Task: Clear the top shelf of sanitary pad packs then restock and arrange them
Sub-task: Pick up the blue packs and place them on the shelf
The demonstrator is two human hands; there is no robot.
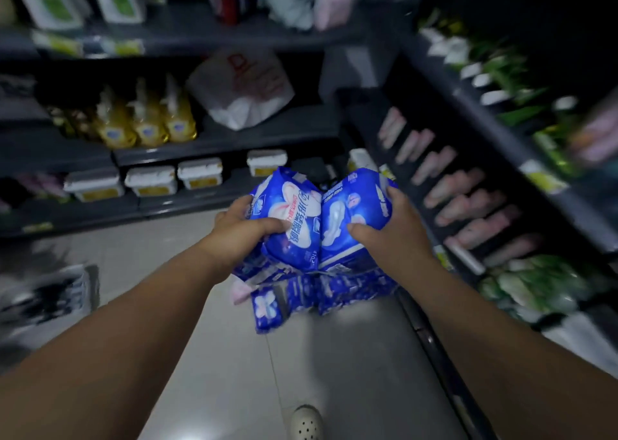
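I hold two blue sanitary pad packs side by side above the floor. My left hand [239, 229] grips the left pack [294, 219], thumb across its front. My right hand [391, 229] grips the right pack [354, 205], with its thumb on the front and its fingers curled over the pack's right edge. Below them a heap of several more blue packs [321, 289] lies on the pale tiled floor [334, 356], close to the foot of the right-hand shelving.
Dark shelves run along the left and right. On the left are yellow pouches [147, 122], white tubs [150, 180] and a white plastic bag [244, 88]. Pink packs [468, 202] and green packs [535, 286] fill the right shelves. My white shoe [306, 423] stands below.
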